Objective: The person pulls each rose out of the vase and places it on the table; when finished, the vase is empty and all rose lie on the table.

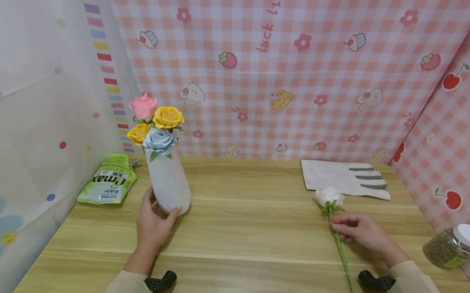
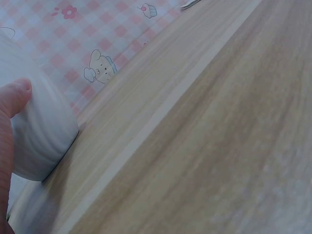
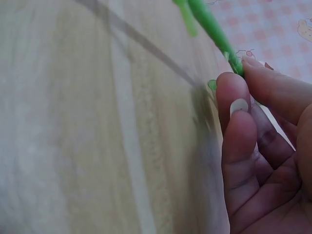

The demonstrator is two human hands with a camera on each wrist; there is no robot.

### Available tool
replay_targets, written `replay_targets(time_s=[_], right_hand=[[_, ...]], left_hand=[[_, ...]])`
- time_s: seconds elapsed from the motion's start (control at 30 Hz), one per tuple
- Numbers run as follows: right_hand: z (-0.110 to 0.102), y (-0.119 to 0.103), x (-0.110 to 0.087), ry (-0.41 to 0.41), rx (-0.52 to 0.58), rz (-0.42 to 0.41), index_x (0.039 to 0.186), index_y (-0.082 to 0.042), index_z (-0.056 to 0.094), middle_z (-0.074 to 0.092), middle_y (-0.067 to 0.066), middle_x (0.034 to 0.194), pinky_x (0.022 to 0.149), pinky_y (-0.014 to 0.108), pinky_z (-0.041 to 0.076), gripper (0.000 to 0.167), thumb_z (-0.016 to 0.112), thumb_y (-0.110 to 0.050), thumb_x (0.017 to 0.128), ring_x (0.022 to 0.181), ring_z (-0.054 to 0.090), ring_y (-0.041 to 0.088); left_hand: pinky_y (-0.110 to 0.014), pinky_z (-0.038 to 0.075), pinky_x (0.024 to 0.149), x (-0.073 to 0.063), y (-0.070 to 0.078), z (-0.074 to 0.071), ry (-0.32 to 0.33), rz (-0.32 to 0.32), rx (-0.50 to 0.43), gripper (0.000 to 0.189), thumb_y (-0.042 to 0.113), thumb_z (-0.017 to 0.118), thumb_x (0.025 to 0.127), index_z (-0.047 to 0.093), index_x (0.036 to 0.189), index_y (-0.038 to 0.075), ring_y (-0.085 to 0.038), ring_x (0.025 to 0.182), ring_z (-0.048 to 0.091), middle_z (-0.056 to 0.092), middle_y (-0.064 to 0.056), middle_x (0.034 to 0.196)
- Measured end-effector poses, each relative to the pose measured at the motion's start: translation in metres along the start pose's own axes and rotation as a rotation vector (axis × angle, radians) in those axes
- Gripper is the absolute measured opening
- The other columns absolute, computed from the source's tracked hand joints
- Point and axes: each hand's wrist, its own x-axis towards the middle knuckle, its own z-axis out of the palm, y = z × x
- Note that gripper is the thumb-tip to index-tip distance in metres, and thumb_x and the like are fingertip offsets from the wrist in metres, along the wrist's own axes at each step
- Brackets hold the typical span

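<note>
Two digits of the right hand [image 1: 360, 231], thumb and forefinger, pinched the green stem [image 1: 346, 266] of a white rose [image 1: 329, 196] just below its leaves [image 1: 332, 207]; the other fingers curled toward the palm. The left hand [image 1: 155, 224] gripped the lower part of a white vase [image 1: 168, 178], its thumb pressed against the side.

Judging by its thinness, the rose would have handled as light, with a fairly stiff stem and soft petals easily crushed, so the grip below the bloom looked well chosen. The vase appeared smooth and perhaps slippery, likely breakable too; its wide lower body offered the surest hold, as one pink rose [image 1: 143, 106], two yellow roses [image 1: 168, 117] and a pale blue rose [image 1: 160, 140] could have made it top-heavy.

Between the hands lay a broad open stretch of wooden table [image 1: 244, 223]. The white rose was on the right side, its bloom near a white glove [image 1: 327, 174] and its stem slanting toward the person. Farther right, a white-lidded jar [image 1: 448, 247] limited room; a green packet [image 1: 108, 179] sat left of the vase. Checked cloth [image 1: 257, 96] bounded the table's far edge.
</note>
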Motion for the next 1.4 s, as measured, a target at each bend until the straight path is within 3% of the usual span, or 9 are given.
replay_targets(time_s=[0.37,0.67,1.4], right_hand=[[0.000,0.012,0.001,0.041,-0.034,-0.003,0.111,0.003,0.068,0.067,0.009,0.079,0.060,0.029,0.056,0.038,0.072,-0.026,0.088,0.070,0.062,0.015],[-0.002,0.008,-0.001,0.058,-0.047,0.019,0.113,0.002,0.068,0.069,0.008,0.085,0.062,0.029,0.056,0.041,0.070,-0.030,0.089,0.072,0.062,0.015],[0.000,0.008,-0.003,0.027,-0.064,-0.017,0.110,0.003,0.068,0.068,0.008,0.087,0.057,0.028,0.054,0.032,0.071,-0.021,0.089,0.070,0.061,0.014]], left_hand=[[-0.048,0.052,0.089,-0.001,0.000,0.000,0.008,0.016,-0.016,0.087,0.018,0.086,0.071,0.038,0.141,-0.001,-0.031,0.115,0.055,0.052,-0.022,0.129],[-0.048,0.052,0.090,-0.001,-0.001,0.000,0.009,0.016,-0.018,0.087,0.019,0.086,0.072,0.038,0.141,-0.001,-0.031,0.116,0.054,0.052,-0.022,0.129],[-0.048,0.051,0.092,0.000,0.000,0.000,-0.013,-0.014,-0.026,0.087,0.019,0.085,0.073,0.036,0.142,0.000,-0.031,0.119,0.052,0.050,-0.021,0.131]])
